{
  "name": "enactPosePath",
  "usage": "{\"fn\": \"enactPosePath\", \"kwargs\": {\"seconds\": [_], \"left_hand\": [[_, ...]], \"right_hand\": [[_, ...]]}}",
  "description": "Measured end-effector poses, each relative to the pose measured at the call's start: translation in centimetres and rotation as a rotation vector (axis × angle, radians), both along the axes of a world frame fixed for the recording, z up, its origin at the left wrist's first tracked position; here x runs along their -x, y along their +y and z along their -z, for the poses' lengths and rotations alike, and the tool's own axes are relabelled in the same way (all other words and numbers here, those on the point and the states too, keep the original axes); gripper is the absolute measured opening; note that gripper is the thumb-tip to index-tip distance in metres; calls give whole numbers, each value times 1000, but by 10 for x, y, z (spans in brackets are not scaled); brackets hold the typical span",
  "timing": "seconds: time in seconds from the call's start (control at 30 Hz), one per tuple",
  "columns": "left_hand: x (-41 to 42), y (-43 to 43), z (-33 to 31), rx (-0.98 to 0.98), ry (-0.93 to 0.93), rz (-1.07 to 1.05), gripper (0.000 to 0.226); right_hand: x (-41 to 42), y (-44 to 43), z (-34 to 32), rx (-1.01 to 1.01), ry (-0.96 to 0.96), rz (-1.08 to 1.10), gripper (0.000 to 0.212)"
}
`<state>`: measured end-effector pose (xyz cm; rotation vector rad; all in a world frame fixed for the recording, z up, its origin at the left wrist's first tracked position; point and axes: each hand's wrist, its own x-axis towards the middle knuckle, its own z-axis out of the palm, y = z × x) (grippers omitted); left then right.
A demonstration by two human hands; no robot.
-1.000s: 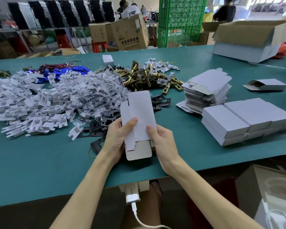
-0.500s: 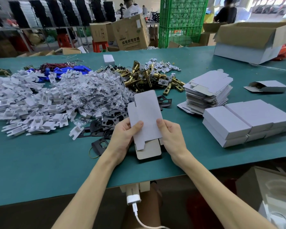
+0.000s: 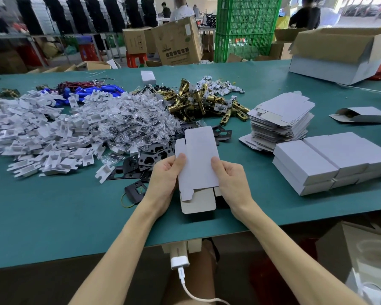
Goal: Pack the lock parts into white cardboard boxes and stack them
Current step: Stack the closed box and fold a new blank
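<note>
A flat, unfolded white cardboard box (image 3: 198, 159) is held upright over the near middle of the green table (image 3: 53, 216). My left hand (image 3: 164, 179) grips its left edge, thumb on the front face. My right hand (image 3: 230, 179) grips its right edge the same way. Its brown bottom flap (image 3: 198, 202) hangs open toward me. Behind it lie black lock plates (image 3: 150, 160), a heap of white plastic parts (image 3: 42, 137), bagged small parts (image 3: 132, 122) and brass latch bodies (image 3: 191, 102). Closed white boxes (image 3: 330, 159) are stacked two high at the right.
A pile of flat box blanks (image 3: 279, 119) sits right of centre, with one half-folded box (image 3: 361, 115) farther right. A large open carton (image 3: 339, 56) stands at the far right corner. Blue parts (image 3: 101, 90) lie at the back left. People and green crates stand beyond the table.
Both hands have carried the flat box a little to the right and farther from me. The grip looks the same.
</note>
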<state>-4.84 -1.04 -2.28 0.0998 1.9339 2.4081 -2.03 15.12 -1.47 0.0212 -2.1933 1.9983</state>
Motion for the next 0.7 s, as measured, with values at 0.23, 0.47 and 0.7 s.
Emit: {"fn": "enactPosePath", "kwargs": {"seconds": [0.23, 0.47, 0.7], "left_hand": [[1, -1, -2, 43, 76, -3, 81], [-1, 0, -4, 85, 82, 39, 57], [-5, 1, -6, 122, 104, 176, 48]], "right_hand": [[-4, -6, -5, -148, 78, -32, 53], [1, 3, -4, 141, 20, -230, 37], [0, 6, -3, 171, 5, -107, 24]]}}
